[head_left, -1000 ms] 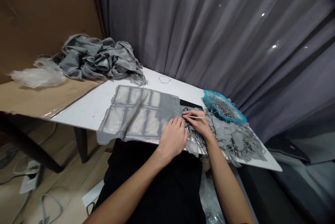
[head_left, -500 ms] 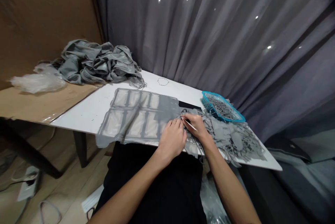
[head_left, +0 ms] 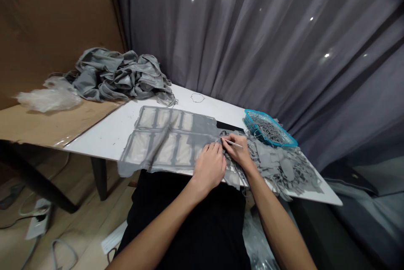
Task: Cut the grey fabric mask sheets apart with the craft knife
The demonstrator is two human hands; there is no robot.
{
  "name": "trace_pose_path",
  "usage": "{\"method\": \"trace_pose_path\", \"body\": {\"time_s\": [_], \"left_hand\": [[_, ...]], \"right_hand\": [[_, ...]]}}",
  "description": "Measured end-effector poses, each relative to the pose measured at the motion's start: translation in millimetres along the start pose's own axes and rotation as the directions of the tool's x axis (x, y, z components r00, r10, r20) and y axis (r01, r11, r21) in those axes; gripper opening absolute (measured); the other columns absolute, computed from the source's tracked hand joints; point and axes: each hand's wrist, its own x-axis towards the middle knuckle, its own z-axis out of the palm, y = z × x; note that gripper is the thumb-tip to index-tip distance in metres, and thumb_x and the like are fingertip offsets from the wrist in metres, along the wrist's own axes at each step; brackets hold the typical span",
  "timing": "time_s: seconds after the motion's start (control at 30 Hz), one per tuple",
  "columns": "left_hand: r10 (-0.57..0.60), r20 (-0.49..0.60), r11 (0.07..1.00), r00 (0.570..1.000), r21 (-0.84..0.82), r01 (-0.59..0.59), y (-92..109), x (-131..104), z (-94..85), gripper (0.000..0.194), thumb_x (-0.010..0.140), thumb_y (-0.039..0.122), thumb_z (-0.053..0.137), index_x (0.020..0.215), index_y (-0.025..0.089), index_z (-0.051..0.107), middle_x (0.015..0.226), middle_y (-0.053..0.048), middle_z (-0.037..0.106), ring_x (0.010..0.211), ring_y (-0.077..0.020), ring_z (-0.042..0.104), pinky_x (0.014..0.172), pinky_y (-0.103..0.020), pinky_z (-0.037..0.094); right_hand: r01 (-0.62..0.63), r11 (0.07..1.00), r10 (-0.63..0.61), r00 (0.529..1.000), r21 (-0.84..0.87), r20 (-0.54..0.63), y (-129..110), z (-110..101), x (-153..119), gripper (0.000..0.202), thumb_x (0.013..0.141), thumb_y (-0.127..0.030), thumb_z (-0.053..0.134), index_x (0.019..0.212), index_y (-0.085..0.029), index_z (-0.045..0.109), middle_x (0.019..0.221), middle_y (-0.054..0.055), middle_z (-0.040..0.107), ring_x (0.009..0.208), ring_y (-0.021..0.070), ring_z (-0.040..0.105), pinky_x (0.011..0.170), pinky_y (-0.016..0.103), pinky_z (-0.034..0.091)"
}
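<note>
A thin grey rubbery sheet [head_left: 158, 145] with rows of rectangular cut-outs lies across the white table. My left hand [head_left: 210, 160] rests palm down on its right part, fingers side by side and pressing the sheet. Just right of it, my right hand [head_left: 238, 148] pinches a slim white pen-like tool [head_left: 234, 142], whose tip points left at the sheet's right edge. Its exact kind is too small to tell. Loose grey scraps [head_left: 284, 167] lie in a heap under and beyond my right hand. A black flat piece [head_left: 229, 126] shows behind the fingers.
A blue basket [head_left: 269, 129] full of thin grey strips stands at the back right. Crumpled grey sheets [head_left: 120, 76] and clear plastic [head_left: 50, 95] are piled at the left, by cardboard [head_left: 57, 30]. A thin dark outline-shaped loop [head_left: 198, 98] lies near the curtain [head_left: 221, 42].
The white tool has swung to a flatter angle, its rear end further right. My right hand has shifted slightly; the left stays on the sheet. The view has moved a little.
</note>
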Motion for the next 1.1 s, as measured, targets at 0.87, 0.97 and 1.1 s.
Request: {"method": "trace_pose_path", "body": {"time_s": [0.87, 0.97, 1.1], "left_hand": [[-0.019, 0.017, 0.999, 1.0, -0.046, 0.019, 1.2, -6.2, -1.7, 0.047, 0.113, 0.025, 0.043, 0.152, 0.005, 0.062, 0.151, -0.025, 0.071, 0.145, -0.0357, 0.064, 0.123, -0.05, 0.047], [-0.022, 0.029, 0.999, 0.999, -0.039, 0.023, 1.1, -6.3, -1.1, 0.048, 0.113, 0.025, 0.043, 0.151, 0.002, 0.062, 0.153, -0.027, 0.07, 0.146, -0.037, 0.063, 0.124, -0.051, 0.047], [-0.026, 0.038, 0.999, 0.999, -0.042, 0.027, 1.3, -5.9, -2.2, 0.048, 0.113, 0.024, 0.043, 0.149, 0.0, 0.063, 0.151, -0.027, 0.07, 0.145, -0.0369, 0.063, 0.123, -0.049, 0.047]], "right_hand": [[-0.051, 0.984, 0.03, 0.992, 0.173, 0.122, 2.3, -7.9, 0.2, 0.018, 0.091, -0.036, 0.08, 0.077, -0.025, 0.082, 0.112, 0.01, 0.089, 0.101, 0.0335, 0.086, 0.091, 0.044, 0.068], [-0.027, 0.988, 0.008, 0.992, 0.152, 0.126, 1.7, -8.6, -0.3, 0.019, 0.093, -0.037, 0.079, 0.078, -0.026, 0.083, 0.112, 0.009, 0.089, 0.099, 0.0335, 0.086, 0.09, 0.044, 0.068], [0.016, 0.995, -0.029, 0.991, 0.102, 0.127, -1.6, -9.7, -1.0, 0.019, 0.094, -0.038, 0.078, 0.081, -0.027, 0.084, 0.109, 0.008, 0.09, 0.097, 0.0341, 0.086, 0.09, 0.045, 0.067]]}}
